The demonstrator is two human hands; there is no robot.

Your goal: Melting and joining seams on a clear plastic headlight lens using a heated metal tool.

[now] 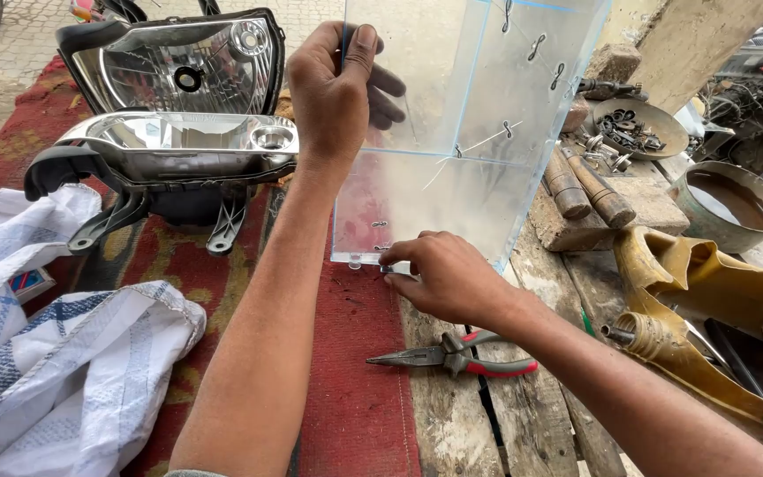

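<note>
I hold a clear plastic box (452, 132) upright in front of me, its lower edge resting on the red cloth (355, 389) that covers the workbench (452, 424). My left hand (333, 93) clamps its left wall near the top, at about eleven o'clock from the box's middle: the thumb lies on the outside, and the fingers show dimly through the plastic on the inside. My right hand (448, 274) sits at the bottom edge, at about six o'clock, fingertips pinched together on something small at the rim; I cannot tell what it is.

The box is see-through with a faint milky haze, and its edges glow light blue where the sheets meet. Small metal wire clips sit along the seams, several up the right side and two low on the left. A tiny clear foot shows under the bottom left corner.

Red-handled pliers (457, 356) lie closed on the wood at six o'clock from my right hand, near it. At nine o'clock from the box stand two motorcycle headlamp units (178, 115), one behind the other. A white woven sack (55, 353) lies at seven o'clock. At three o'clock are two wooden handles (585, 187) and a metal dish of small parts (638, 128).
</note>
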